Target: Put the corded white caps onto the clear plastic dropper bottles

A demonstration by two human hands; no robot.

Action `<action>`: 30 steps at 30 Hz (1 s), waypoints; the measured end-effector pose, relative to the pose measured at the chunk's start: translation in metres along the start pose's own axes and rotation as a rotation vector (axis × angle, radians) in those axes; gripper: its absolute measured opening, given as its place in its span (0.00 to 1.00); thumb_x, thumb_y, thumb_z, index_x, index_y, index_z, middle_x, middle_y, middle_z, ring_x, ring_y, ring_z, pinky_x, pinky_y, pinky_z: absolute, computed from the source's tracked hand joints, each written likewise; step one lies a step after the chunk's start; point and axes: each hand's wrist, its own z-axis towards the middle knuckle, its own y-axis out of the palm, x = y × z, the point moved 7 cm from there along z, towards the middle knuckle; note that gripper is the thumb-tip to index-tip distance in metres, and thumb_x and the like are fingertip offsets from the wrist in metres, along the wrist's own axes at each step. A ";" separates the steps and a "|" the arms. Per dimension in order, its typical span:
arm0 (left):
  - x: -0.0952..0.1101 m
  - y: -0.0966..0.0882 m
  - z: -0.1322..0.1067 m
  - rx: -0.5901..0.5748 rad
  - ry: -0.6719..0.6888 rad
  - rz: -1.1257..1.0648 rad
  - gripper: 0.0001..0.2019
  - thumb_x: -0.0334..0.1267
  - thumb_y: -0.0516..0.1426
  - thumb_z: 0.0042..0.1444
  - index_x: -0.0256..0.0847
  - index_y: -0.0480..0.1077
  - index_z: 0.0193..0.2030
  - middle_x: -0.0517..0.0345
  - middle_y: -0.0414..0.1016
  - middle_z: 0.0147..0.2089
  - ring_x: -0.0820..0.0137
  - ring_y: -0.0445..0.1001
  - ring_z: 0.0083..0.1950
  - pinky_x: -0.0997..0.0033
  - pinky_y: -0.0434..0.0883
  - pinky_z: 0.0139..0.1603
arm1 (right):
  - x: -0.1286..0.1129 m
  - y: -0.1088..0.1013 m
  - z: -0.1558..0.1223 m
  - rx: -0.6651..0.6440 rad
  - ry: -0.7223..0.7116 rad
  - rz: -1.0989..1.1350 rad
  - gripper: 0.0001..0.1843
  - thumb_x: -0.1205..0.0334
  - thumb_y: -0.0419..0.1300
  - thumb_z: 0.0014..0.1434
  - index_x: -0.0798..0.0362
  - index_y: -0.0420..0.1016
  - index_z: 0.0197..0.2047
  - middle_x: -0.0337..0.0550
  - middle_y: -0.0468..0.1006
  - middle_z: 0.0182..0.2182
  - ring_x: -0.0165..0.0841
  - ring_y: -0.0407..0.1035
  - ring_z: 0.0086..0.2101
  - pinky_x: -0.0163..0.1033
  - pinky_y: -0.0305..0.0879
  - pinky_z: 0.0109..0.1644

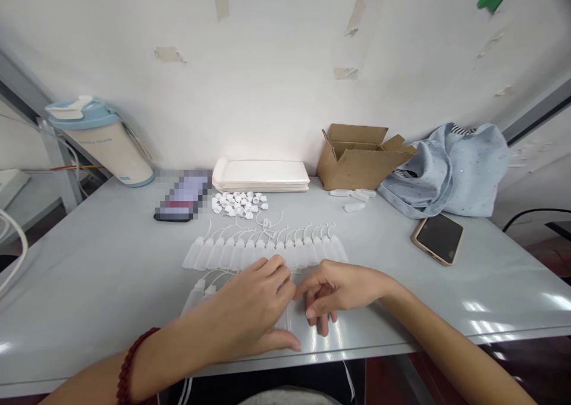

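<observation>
My left hand (263, 301) reaches over the front row of small translucent white squeeze bottles (193, 296), hiding most of them. Its thumb stands apart from the curled fingers, and no object shows in its grasp; part of a clear bottle (284, 320) shows beneath it. Close by on the right, my right hand (336, 292) hovers low with bent fingers apart and nothing visible in them. Beyond both hands, several similar bottles (227, 253) lie side by side in a row, each with a thin white string at its neck. White caps (239, 204) are piled behind that row.
Behind the caps lies a stack of white sheets or envelopes (267, 173). An open cardboard box (366, 161) stands right of it, with a few loose bottles (354, 207) in front. A tumbler (104, 146), two phones (182, 200) (439, 238) and a blue fabric bag (464, 173) sit around.
</observation>
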 end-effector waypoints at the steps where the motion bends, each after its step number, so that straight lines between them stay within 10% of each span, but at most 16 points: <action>1: -0.004 -0.001 0.000 0.016 -0.012 -0.015 0.21 0.57 0.56 0.56 0.37 0.67 0.33 0.53 0.69 0.33 0.62 0.64 0.38 0.63 0.66 0.38 | 0.000 0.000 0.000 0.000 0.006 0.000 0.16 0.56 0.61 0.58 0.58 0.75 0.44 0.40 0.76 0.27 0.26 0.75 0.24 0.28 0.66 0.25; 7: -0.055 -0.011 0.000 0.161 -0.231 -0.044 0.16 0.43 0.47 0.67 0.33 0.69 0.42 0.46 0.72 0.41 0.59 0.66 0.48 0.57 0.69 0.45 | -0.010 -0.022 -0.015 0.161 -0.070 0.047 0.18 0.55 0.62 0.57 0.57 0.74 0.48 0.42 0.79 0.27 0.29 0.75 0.24 0.31 0.67 0.25; 12: -0.077 -0.005 -0.002 0.113 -0.317 -0.249 0.16 0.44 0.46 0.67 0.38 0.67 0.52 0.49 0.72 0.51 0.61 0.64 0.56 0.59 0.69 0.51 | -0.023 -0.105 -0.067 0.924 -0.320 -0.152 0.14 0.54 0.58 0.59 0.56 0.75 0.41 0.43 0.79 0.27 0.32 0.75 0.26 0.37 0.71 0.30; 16: -0.076 0.004 0.000 0.067 -0.320 -0.236 0.18 0.46 0.46 0.67 0.38 0.69 0.51 0.49 0.70 0.54 0.58 0.61 0.58 0.55 0.67 0.54 | -0.017 -0.147 -0.108 1.456 -0.186 -0.776 0.09 0.64 0.56 0.57 0.56 0.77 0.37 0.50 0.80 0.33 0.40 0.75 0.34 0.46 0.71 0.38; 30: -0.094 0.000 -0.005 0.153 -0.559 -0.409 0.23 0.53 0.45 0.64 0.41 0.66 0.58 0.50 0.66 0.60 0.56 0.61 0.62 0.54 0.67 0.56 | 0.027 -0.178 -0.081 1.288 -0.018 -1.243 0.20 0.77 0.52 0.49 0.57 0.78 0.43 0.51 0.80 0.41 0.47 0.69 0.44 0.51 0.66 0.48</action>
